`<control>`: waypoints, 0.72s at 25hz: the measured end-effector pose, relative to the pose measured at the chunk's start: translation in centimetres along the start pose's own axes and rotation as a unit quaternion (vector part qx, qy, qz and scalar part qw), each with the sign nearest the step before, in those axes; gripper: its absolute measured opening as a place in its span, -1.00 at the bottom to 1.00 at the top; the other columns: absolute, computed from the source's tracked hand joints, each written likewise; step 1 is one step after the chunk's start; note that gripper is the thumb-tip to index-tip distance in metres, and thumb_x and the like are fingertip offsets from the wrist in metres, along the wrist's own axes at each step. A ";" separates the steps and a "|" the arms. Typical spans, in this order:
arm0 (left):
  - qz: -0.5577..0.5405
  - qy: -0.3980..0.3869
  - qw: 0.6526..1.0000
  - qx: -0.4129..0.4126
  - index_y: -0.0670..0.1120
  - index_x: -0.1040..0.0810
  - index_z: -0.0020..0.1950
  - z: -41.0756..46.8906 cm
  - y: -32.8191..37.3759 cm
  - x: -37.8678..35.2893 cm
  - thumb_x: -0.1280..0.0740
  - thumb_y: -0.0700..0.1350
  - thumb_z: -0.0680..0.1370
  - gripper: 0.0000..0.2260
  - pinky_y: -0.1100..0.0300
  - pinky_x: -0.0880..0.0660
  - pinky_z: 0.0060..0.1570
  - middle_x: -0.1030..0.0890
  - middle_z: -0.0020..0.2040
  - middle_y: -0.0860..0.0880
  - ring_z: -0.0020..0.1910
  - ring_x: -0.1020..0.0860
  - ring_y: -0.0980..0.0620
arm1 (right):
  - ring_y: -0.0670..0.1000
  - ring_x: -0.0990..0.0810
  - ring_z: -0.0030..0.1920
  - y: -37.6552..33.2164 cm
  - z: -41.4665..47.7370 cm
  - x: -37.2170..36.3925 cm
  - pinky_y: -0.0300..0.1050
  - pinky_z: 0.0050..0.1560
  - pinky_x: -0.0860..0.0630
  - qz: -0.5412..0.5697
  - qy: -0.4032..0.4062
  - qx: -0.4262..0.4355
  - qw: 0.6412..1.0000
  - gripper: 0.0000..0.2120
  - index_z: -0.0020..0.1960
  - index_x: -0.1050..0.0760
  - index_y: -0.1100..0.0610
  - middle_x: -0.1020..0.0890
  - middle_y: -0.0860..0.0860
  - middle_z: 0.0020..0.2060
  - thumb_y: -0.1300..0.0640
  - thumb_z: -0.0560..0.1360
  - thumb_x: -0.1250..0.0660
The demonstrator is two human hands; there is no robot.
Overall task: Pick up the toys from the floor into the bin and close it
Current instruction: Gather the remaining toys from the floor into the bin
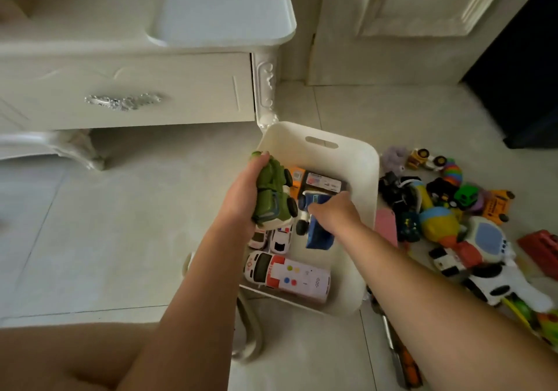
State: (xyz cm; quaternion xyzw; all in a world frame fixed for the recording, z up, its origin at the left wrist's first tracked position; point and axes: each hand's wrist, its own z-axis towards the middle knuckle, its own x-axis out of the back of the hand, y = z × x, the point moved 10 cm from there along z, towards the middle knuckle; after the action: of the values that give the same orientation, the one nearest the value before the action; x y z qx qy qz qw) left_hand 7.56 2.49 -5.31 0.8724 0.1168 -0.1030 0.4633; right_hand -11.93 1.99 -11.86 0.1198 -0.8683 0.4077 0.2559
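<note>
Toy ambulance and two small white cars lying inside white bin on tiled floor. Grips green toy truck in left hand above bin's left rim; reaches right hand down inside onto blue toy vehicle, fingers seemingly curled over it, though mostly hidden. Heap of toys on floor just right of bin, white dresser standing behind it.

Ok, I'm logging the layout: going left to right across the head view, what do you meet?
Silver drawer handle, left hand gripping the green truck, right hand holding the blue toy, pink toy on the floor, red toy at the right edge.
</note>
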 end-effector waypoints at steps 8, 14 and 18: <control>-0.006 0.016 0.997 0.071 -0.08 -0.58 0.17 4.3 -3.4 2.0 -0.39 0.26 0.36 -0.46 -0.08 -0.60 0.02 -0.67 -0.04 -0.17 -0.14 -0.65 -0.15 | 0.20 -0.57 0.12 7.4 5.5 -7.8 0.01 0.09 -0.56 -0.076 -0.111 -0.152 0.979 -0.50 0.33 -0.39 0.28 -0.55 0.21 0.20 -0.02 0.53 -0.29; 0.024 0.047 0.991 0.125 -0.08 -0.49 0.22 4.8 -6.2 2.5 -0.38 0.21 0.43 -0.50 -0.10 -0.62 0.00 -0.65 0.07 -0.20 -0.06 -0.67 -0.15 | 0.06 -0.54 -0.01 0.1 3.9 -4.1 -0.03 0.14 -0.49 -0.083 -0.140 -0.024 0.986 -0.53 0.38 -0.38 0.13 -0.57 0.06 -0.02 -0.14 0.62 -0.08; 0.012 0.036 0.991 0.126 -0.05 -0.36 0.37 5.8 -7.2 0.1 -0.43 0.29 0.32 -0.27 -0.08 -0.61 0.03 -0.58 0.15 -0.15 0.05 -0.64 -0.14 | 0.05 -0.60 0.14 -4.6 -0.7 -5.2 0.01 0.18 -0.55 0.026 -0.333 0.048 0.941 -0.49 0.39 -0.34 -0.14 -0.59 0.00 0.18 -0.15 0.48 -0.36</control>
State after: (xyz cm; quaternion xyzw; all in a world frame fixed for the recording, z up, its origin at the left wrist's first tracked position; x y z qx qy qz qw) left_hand 5.07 1.60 -14.15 0.9283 0.1091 -0.0797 0.3466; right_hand -5.42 -0.41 -11.30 0.2383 -0.8863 0.3919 -0.0645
